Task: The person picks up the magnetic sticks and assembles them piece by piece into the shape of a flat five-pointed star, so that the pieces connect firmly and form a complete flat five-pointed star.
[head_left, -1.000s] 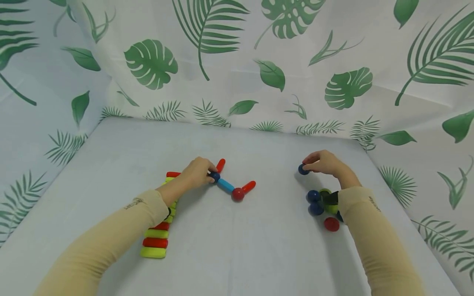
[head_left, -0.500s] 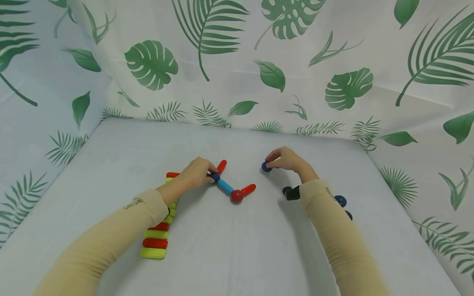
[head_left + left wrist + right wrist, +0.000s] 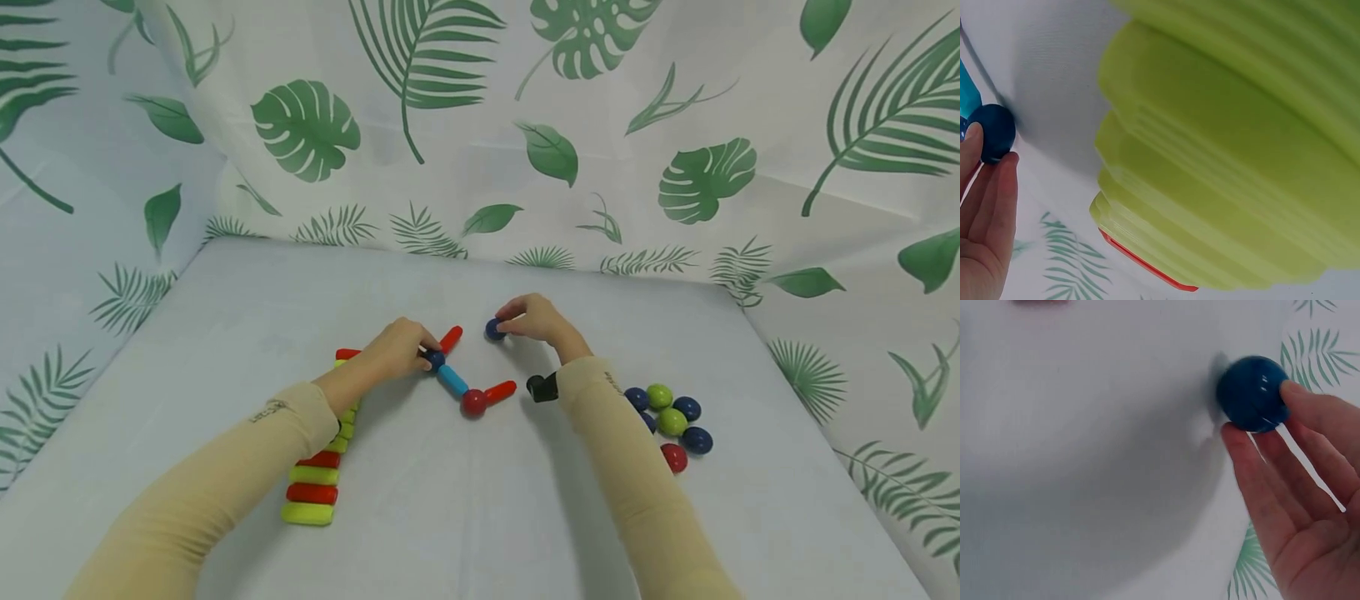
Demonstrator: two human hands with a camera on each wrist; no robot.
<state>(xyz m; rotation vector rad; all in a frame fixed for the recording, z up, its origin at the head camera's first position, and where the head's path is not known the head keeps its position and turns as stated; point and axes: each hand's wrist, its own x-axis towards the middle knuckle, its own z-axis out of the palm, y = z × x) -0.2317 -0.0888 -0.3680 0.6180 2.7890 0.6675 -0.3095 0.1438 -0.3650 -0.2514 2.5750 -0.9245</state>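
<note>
My left hand point(image 3: 393, 350) pinches a dark blue ball point(image 3: 434, 360) between thumb and fingers. That ball joins a red stick point(image 3: 451, 339) and a light blue stick point(image 3: 453, 381). At the light blue stick's other end sits a red ball point(image 3: 474, 403), from which a second red stick point(image 3: 501, 392) points right. Just right of the upper red stick, my right hand point(image 3: 536, 321) holds a loose dark blue ball point(image 3: 495, 330) by its fingertips. The right wrist view shows this ball point(image 3: 1254, 394) between thumb and fingers, with its shadow on the white surface.
Under and beside my left forearm lies a row of lime and red sticks point(image 3: 312, 493). Right of my right sleeve is a cluster of dark blue, lime point(image 3: 672, 422) and red balls point(image 3: 674, 457). A leaf-printed cloth point(image 3: 480, 167) rises behind the table point(image 3: 420, 517).
My right hand has carried the loose blue ball leftward from near the ball cluster to beside the joined pieces. The red-ball end has shifted slightly left and down; my left hand stays nearly still.
</note>
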